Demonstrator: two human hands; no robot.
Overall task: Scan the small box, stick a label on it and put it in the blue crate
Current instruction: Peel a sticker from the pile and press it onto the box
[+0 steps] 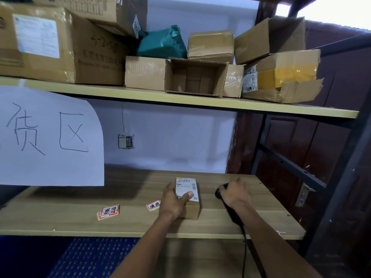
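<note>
**A:** Where is the small brown cardboard box (189,207)?

**B:** It sits on the light wooden shelf board (80,219), near the front edge and a bit right of the middle. It has a white paper with black bar lines (185,187) on its top.

**A:** What is the left hand (172,203) doing?

**B:** It is wrapped around the left side of the box. The thumb lies flat on the white paper on top. The other fingers are hidden behind the box.

**A:** And the right hand (233,194)?

**B:** It is to the right of the box, not touching it. It is closed over a black scanner (230,209) with a black cord hanging down from it. The scanner's round head pokes out on the left of the hand. The hand looks a bit blurry.

**A:** Are there stickers?

**B:** Yes. One red and white sticker (153,205) lies just left of the left hand. A little pile of red and white stickers (108,212) lies farther left.

**A:** Can you see the blue plastic crate (88,257)?

**B:** Yes, low down at the near left, under the shelf board. It has lots of little holes.

**A:** What is up high?

**B:** Many brown cardboard boxes (196,77) on the top shelf, far back, and a big white paper with hand-drawn signs (50,137) hanging on the left.
</note>
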